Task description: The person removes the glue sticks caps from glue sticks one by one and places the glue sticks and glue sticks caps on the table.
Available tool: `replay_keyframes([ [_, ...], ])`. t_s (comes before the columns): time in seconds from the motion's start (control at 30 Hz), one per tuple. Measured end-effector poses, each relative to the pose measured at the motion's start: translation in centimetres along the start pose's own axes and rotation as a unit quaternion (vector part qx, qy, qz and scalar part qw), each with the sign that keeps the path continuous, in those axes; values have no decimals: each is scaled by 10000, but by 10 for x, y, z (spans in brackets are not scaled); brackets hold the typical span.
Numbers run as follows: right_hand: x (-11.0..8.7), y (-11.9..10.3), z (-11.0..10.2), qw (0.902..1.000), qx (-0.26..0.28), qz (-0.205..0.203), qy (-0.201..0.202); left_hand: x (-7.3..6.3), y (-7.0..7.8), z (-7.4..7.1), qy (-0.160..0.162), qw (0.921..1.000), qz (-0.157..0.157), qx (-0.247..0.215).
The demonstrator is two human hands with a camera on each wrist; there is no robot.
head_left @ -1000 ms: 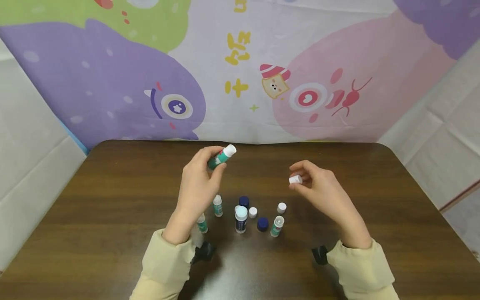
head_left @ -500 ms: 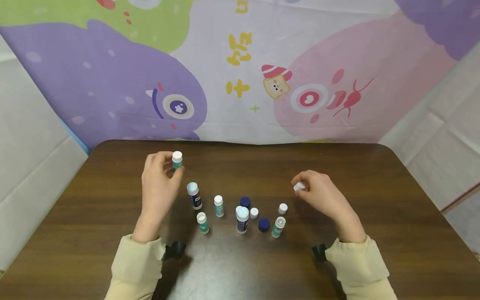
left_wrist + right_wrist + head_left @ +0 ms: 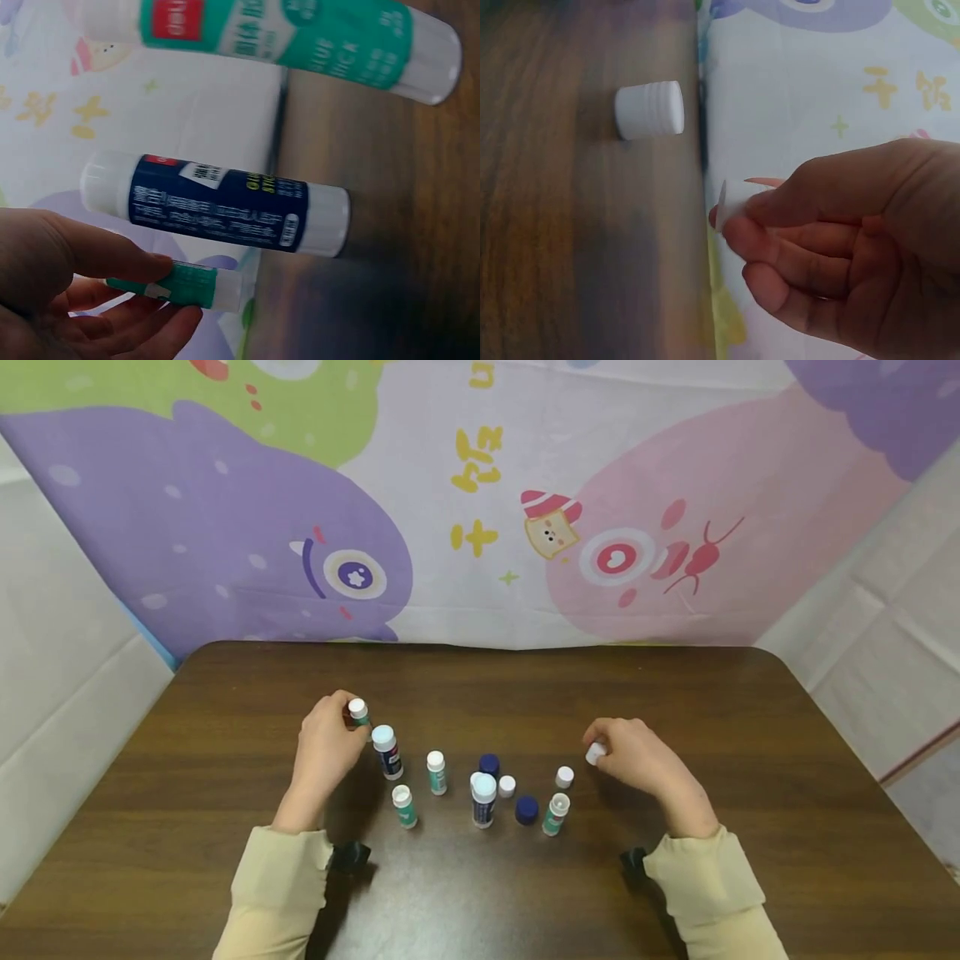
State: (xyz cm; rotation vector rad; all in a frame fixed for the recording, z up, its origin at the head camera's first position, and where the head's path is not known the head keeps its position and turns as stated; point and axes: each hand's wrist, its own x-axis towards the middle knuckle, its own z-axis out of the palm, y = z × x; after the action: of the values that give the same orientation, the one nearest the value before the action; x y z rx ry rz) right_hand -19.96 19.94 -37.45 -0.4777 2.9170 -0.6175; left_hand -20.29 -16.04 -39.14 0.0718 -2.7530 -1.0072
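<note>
My left hand (image 3: 324, 750) grips a green glue stick (image 3: 361, 715) upright by its barrel, low over the table's left part. In the left wrist view the thumb and fingers lie along the green barrel (image 3: 196, 284), its white base end pointing toward the table. Just in front of it stands a navy glue stick (image 3: 389, 757). On the right, my right hand (image 3: 639, 758) pinches a small white cap (image 3: 596, 753) between thumb and fingers, close over the table. Another white cap (image 3: 565, 777) sits left of that hand, also showing as a ribbed white cap (image 3: 650, 111) in the right wrist view.
Two green glue sticks (image 3: 437, 773), (image 3: 405, 807) stand left of centre. A navy glue stick (image 3: 483, 803) stands mid-table and an uncapped green one (image 3: 556, 816) to its right. Navy caps (image 3: 527, 810) and white caps (image 3: 507, 787) lie among them. A printed cloth (image 3: 480, 593) hangs behind.
My left hand has carried the green glue stick leftward, turned it upright and lowered it behind the navy one. My right hand has lowered the white cap toward the table.
</note>
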Motion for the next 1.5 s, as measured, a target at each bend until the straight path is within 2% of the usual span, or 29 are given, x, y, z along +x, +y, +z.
replay_keyframes([
  [0.27, 2, 1, 4, 9989, -227, 226, -349, 3, -7, 9, -347, 9987, 129, 349],
  [0.5, 3, -1, 8, 9948, -233, 512, -852, 4, -9, 11, -474, 9982, -27, 367],
  [0.7, 6, 1, 13, 9934, -235, 584, -960, 4, -10, 12, -535, 9978, -68, 372],
  [1.07, 5, 1, 17, 9935, -332, 532, -948, 1, -10, 11, -835, 9937, 138, 735],
  [1.3, 2, -2, 13, 9909, -516, 535, -1118, -1, -11, 2, -1419, 9835, -40, 1121],
  [1.5, -6, -4, 5, 9877, -772, 711, -1162, -5, -8, -12, -2086, 9664, -215, 1488],
])
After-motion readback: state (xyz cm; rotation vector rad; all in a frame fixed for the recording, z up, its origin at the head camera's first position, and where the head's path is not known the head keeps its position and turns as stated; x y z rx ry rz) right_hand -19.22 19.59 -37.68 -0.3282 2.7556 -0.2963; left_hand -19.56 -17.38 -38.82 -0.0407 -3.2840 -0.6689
